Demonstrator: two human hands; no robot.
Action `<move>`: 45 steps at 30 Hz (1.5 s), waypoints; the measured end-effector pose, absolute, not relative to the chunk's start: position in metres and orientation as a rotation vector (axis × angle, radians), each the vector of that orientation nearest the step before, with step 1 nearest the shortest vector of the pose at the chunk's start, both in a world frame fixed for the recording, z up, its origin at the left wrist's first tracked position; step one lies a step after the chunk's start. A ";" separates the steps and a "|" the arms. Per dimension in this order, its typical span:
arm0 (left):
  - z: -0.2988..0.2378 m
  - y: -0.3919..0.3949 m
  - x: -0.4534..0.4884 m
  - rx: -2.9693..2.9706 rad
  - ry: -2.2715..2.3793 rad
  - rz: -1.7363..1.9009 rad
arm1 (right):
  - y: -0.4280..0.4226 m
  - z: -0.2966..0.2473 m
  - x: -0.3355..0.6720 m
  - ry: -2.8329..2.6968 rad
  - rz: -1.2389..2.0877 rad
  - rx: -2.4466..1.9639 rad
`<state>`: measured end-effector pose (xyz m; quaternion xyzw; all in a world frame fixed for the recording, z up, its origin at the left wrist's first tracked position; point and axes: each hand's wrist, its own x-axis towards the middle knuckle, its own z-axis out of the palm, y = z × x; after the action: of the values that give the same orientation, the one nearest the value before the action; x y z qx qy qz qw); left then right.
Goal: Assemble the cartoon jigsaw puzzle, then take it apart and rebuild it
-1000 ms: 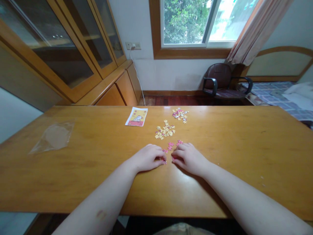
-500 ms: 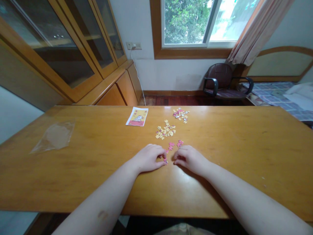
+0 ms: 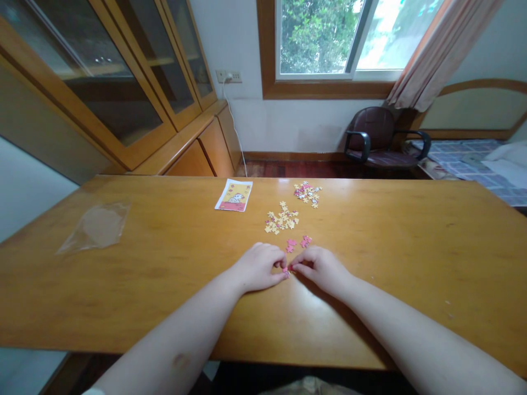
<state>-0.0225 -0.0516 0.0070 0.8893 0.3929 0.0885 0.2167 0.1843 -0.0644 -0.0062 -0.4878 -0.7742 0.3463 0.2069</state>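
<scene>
Joining, seemingly: pinched pink piece [image 3: 287, 272] in left hand [image 3: 262, 266], second piece [image 3: 292, 267] in right hand [image 3: 319, 267], both nearly closed, with loose pieces [image 3: 290, 245] at twelve o'clock; probably needed edges aligned next.

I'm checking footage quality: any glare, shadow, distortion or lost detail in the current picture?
Head view: the window's right pane looks washed out; a pale sheen marks the table between left forearm and right forearm; shadow hugs the latter; the cabinet leans, likely lens distortion; puzzle pieces between left hand and right hand are too small to read clearly.
</scene>
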 end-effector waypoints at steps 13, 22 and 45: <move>0.005 -0.050 -0.021 2.508 1.097 0.237 | -0.067 -0.014 0.178 -2.147 0.835 -1.338; 0.005 -0.050 -0.021 2.499 1.105 0.233 | -0.069 -0.013 0.178 -2.174 0.745 -1.351; 0.006 -0.049 -0.022 2.475 1.090 0.233 | -0.070 -0.005 0.186 -2.389 0.572 -1.096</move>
<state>-0.0221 -0.0495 0.0055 0.8910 0.3925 0.0839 0.2120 0.1859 -0.0704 -0.0053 -0.3971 -0.8655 0.2074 0.2241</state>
